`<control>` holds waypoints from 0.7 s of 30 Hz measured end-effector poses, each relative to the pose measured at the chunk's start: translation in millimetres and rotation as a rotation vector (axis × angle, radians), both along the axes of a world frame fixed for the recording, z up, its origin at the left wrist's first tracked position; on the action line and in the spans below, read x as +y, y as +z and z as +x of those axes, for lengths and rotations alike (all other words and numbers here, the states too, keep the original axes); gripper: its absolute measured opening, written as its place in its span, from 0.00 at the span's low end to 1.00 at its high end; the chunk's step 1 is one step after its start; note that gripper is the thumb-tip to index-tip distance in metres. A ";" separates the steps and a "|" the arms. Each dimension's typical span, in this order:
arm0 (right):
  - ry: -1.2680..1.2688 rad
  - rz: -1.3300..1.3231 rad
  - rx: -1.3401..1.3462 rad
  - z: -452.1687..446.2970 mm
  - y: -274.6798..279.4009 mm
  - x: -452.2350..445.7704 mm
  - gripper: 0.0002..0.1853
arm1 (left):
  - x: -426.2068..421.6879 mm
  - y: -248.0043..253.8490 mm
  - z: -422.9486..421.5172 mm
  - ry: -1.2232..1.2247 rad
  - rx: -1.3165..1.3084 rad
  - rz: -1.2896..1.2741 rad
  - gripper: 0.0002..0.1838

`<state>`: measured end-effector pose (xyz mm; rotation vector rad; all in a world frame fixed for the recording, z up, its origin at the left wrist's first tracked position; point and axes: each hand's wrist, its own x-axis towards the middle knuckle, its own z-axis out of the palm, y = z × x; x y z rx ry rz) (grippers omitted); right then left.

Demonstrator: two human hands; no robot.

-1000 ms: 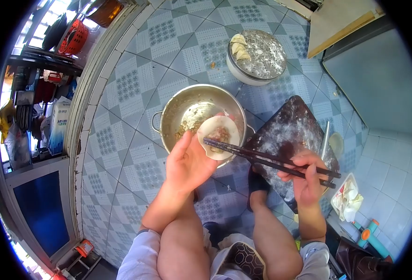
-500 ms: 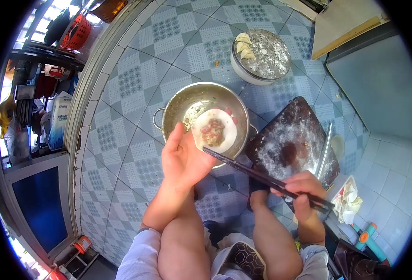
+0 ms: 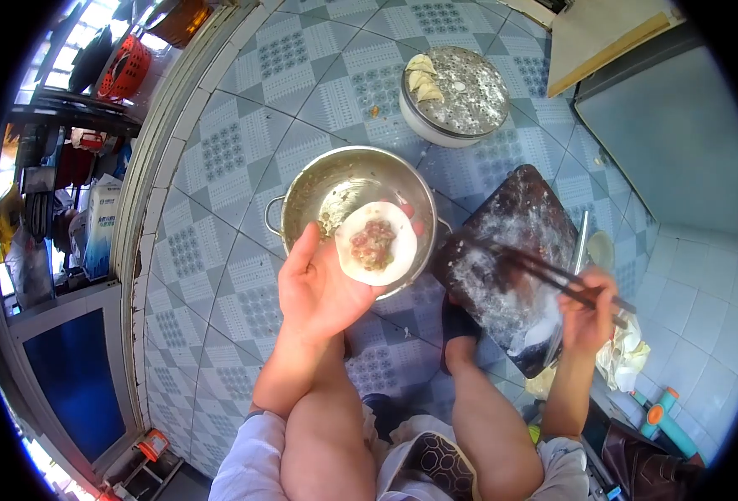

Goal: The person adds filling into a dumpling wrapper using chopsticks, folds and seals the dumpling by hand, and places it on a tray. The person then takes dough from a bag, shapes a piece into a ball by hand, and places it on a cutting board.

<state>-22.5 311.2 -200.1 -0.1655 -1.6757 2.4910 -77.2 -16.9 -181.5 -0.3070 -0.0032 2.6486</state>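
My left hand (image 3: 319, 288) is palm up, holding a round white dumpling wrapper (image 3: 405, 250) across its fingers. A mound of pinkish meat filling (image 3: 373, 245) lies at the wrapper's middle. Beneath and beyond it stands a steel pot (image 3: 310, 192), with smears of filling on its inside. In my right hand (image 3: 590, 316) is a pair of dark chopsticks (image 3: 544, 270), pointing left above a floured dark board (image 3: 526, 200). Their tips are apart from the filling, and I see nothing between them.
Several folded dumplings (image 3: 423, 79) sit on the floured round top of a white container (image 3: 440, 134) on the tiled floor. A metal rod (image 3: 583, 238) lies along the board's right edge. Shelves stand left, and a grey cabinet-like panel (image 3: 669, 138) right.
My right hand has drawn the chopsticks away from the wrapper, up and to the right over the board. My left hand keeps the filled wrapper, shifted slightly in view.
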 end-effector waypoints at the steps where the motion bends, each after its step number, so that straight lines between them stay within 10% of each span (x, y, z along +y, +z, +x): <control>1: -0.101 -0.052 0.043 2.1 1.4 10.7 0.18 | 1.0 1.7 0.3 0.004 -0.015 0.020 0.39; 9: -1.030 0.498 -0.176 63.4 -48.3 169.0 0.20 | 14.0 -2.1 12.6 -0.078 -0.032 -0.217 0.38; 12: -0.980 0.758 -0.323 80.3 -117.2 206.2 0.16 | 18.5 -4.4 11.4 -0.142 0.003 -0.215 0.37; 21: -0.846 0.355 -0.412 65.8 -155.5 224.1 0.16 | 39.3 -1.5 9.8 -0.163 -0.015 -0.270 0.35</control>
